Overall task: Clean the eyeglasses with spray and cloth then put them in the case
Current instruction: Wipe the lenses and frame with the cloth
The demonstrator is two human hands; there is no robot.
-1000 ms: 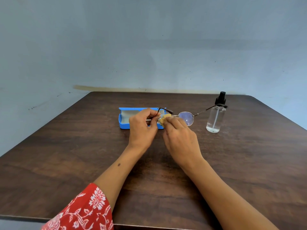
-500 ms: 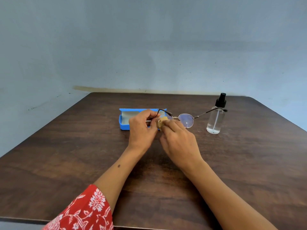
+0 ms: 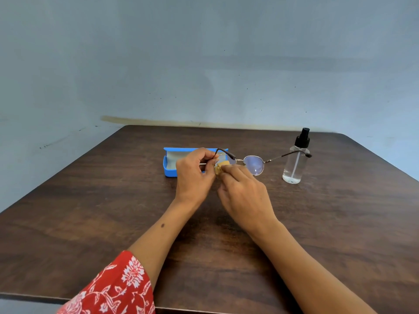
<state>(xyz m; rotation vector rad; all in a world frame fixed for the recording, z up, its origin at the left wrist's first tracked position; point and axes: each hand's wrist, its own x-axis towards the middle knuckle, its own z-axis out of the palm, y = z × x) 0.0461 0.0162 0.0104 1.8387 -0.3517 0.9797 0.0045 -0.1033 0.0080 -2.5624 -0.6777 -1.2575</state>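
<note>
Wiping the eyeglasses (image 3: pixel 255 163) just in front of the open blue case (image 3: pixel 170 165)

Left hand (image 3: pixel 195 175) pinches the frame; right hand (image 3: pixel 243 193) pinches a tan cloth (image 3: pixel 221 167) against one lens. No readable writing shows.

Left hand (image 3: pixel 194 172) holds eyeglasses (image 3: pixel 255 164); right hand (image 3: pixel 246 196) seemingly presses cloth (image 3: pixel 221 167) on lens

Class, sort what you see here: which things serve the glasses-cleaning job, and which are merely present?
Part of the job:
eyeglasses
tan cloth
spray bottle
open blue case
left hand
right hand

Merely present:
wooden table
wall
red patterned sleeve
</note>
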